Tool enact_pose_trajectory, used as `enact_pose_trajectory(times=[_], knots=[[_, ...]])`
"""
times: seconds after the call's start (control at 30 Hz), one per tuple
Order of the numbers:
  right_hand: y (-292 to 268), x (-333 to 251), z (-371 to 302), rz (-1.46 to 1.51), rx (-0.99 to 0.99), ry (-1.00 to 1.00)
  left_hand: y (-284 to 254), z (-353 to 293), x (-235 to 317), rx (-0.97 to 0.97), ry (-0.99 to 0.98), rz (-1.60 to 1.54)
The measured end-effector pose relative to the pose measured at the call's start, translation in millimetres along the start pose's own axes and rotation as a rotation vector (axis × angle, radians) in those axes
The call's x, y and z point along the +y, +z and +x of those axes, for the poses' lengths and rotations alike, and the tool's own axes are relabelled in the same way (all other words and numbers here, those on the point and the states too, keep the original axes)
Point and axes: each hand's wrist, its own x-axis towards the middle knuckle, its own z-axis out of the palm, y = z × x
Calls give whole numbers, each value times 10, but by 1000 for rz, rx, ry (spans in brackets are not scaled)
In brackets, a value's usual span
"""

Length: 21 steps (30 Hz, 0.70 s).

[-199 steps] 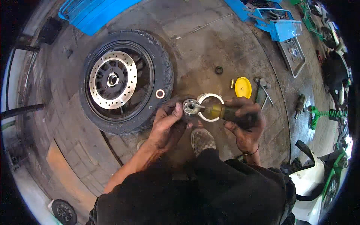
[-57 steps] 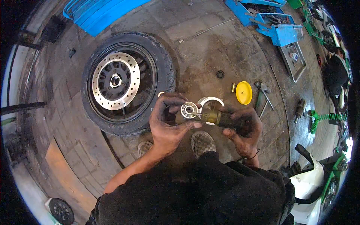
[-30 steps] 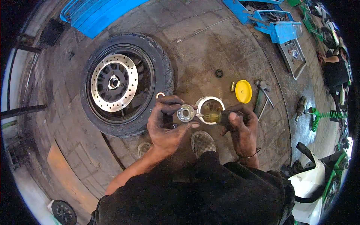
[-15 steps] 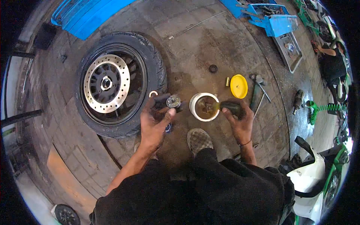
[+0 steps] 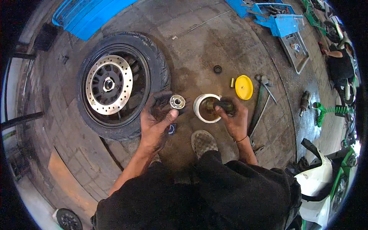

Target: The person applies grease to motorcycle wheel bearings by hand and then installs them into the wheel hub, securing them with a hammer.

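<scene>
My left hand (image 5: pixel 155 119) grips a round metal ball bearing (image 5: pixel 177 102) between thumb and fingers, its ringed face turned upward. Dark grease coats the fingers. To its right, a white tub (image 5: pixel 198 110) of brown grease stands on the floor. My right hand (image 5: pixel 235 119) reaches over the tub's right rim, fingers curled together and blackened, the fingertips at the grease. Whatever they may hold is hidden. Left of my left hand lies a motorcycle wheel (image 5: pixel 158 71) with a drilled brake disc (image 5: pixel 124 69) facing up.
Beyond the tub are a yellow lid (image 5: pixel 244 87), a small brass-coloured cylinder (image 5: pixel 232 82) and a black ring (image 5: pixel 217 69). A hammer (image 5: pixel 263 81) lies to the right. Farther off are a blue toolbox (image 5: pixel 285 26), a metal tray (image 5: pixel 303 57) and another person (image 5: pixel 339 65).
My right hand has moved left, over the grease tub. In my left hand the bearing has turned so that its face shows more clearly.
</scene>
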Motion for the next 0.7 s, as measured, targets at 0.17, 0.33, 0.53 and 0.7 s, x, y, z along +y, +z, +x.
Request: enact_pose_trajectory(times=[0.17,0.33,0.53,0.7], knots=[[-70,58,24,247,-59,260,-27,-6,18,19,-79,-17],[-205,-122,-5,399,-8,322,-31,1,13,9,-15,71],[-325,-494,-92,652,-61,213,21,-25,-19,-16,4,121],[-309,-739,-206,634,-90,-52,228,-30,83,-46,5,-4]])
